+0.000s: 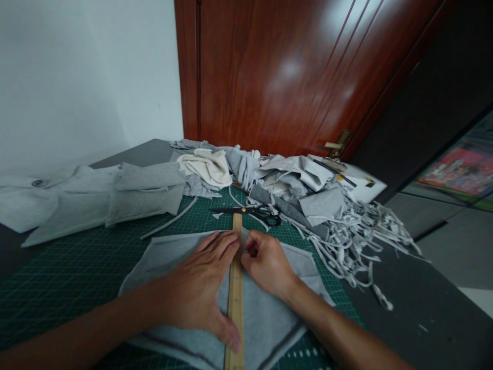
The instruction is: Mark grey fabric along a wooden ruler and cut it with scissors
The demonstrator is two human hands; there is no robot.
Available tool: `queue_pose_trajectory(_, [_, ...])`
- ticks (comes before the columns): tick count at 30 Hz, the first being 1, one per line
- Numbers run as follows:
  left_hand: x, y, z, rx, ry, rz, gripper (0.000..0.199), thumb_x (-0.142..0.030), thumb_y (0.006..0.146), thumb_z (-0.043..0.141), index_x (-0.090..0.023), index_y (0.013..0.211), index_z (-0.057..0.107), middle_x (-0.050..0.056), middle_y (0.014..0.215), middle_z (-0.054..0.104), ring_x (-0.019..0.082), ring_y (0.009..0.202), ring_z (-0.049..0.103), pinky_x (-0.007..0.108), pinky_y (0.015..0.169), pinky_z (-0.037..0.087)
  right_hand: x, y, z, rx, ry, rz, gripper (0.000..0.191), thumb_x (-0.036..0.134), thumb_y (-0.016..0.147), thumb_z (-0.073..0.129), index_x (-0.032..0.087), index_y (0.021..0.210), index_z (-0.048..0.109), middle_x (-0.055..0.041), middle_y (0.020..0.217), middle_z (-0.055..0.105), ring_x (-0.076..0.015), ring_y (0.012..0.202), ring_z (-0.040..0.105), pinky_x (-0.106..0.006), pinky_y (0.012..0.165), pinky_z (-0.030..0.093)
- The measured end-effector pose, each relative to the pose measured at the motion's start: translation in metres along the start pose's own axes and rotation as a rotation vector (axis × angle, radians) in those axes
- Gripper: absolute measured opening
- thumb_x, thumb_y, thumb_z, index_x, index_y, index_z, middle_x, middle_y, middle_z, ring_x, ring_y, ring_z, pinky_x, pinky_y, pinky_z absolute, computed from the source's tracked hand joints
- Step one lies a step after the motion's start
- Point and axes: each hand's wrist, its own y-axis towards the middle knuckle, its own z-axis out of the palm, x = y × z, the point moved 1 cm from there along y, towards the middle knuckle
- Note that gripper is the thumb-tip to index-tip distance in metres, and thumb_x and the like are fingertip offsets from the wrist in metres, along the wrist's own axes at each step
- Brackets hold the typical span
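A wooden ruler lies lengthwise across a piece of grey fabric on a green cutting mat. My left hand rests spread on the fabric, with its fingertips and thumb on the ruler. Just right of the ruler, my right hand is closed, thumb and fingers pinched together by the ruler's edge. Whatever it pinches is hidden or too small to name. Beyond the ruler's far end lies a pair of black scissors, its blades pointing left.
Folded grey cloth pieces lie at the left. A cream cloth and heaped grey fabric sit at the back. Thin fabric strips are tangled at the right. A wooden door stands behind the table.
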Motion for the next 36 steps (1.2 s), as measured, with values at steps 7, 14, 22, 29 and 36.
queue_pose_trajectory(7, [-0.001,0.001,0.001,-0.036,0.028,0.022,0.146,-0.093,0.058,0.079,-0.006,0.165,0.031,0.035,0.172,0.033,0.052,0.162,0.030,0.066,0.132,0.026,0.004,-0.038,0.001,0.053,0.084,0.019,0.022,0.004,0.067,0.057,0.025,0.067,0.051,0.0079,0.057,0.050,-0.0129,0.051,0.047,-0.025,0.048,0.031])
queue_pose_trajectory(14, [0.000,0.002,0.002,-0.070,0.023,0.037,0.146,-0.091,0.055,0.082,-0.007,0.164,0.033,0.033,0.171,0.036,0.052,0.160,0.033,0.066,0.130,0.027,0.014,-0.078,0.001,0.140,0.236,0.076,0.019,0.005,0.067,0.056,0.023,0.068,0.053,0.0080,0.059,0.048,-0.0108,0.053,0.043,-0.023,0.048,0.027])
queue_pose_trajectory(22, [-0.007,0.002,0.000,-0.051,0.037,-0.020,0.146,-0.083,0.055,0.087,0.000,0.163,0.034,0.032,0.174,0.032,0.049,0.162,0.029,0.061,0.133,0.025,-0.024,-0.122,0.004,0.326,0.180,0.142,0.018,0.008,0.069,0.069,0.023,0.074,0.059,0.0073,0.059,0.048,-0.0108,0.054,0.040,-0.023,0.050,0.027])
queue_pose_trajectory(29, [-0.003,0.002,0.001,-0.072,0.026,0.008,0.148,-0.082,0.053,0.090,0.000,0.163,0.034,0.033,0.172,0.035,0.050,0.160,0.032,0.062,0.132,0.026,-0.033,-0.135,0.006,0.447,0.275,0.100,0.036,0.040,0.074,0.087,0.023,0.064,0.056,0.0052,0.060,0.052,-0.0116,0.055,0.047,-0.023,0.052,0.036])
queue_pose_trajectory(36, [-0.005,0.002,0.000,-0.065,0.022,-0.002,0.150,-0.081,0.052,0.090,0.000,0.164,0.033,0.033,0.173,0.033,0.051,0.161,0.030,0.063,0.132,0.027,-0.014,-0.125,0.007,0.521,0.316,0.075,0.060,0.068,0.076,0.076,0.024,0.054,0.043,0.0037,0.056,0.044,-0.0117,0.053,0.039,-0.030,0.053,0.030])
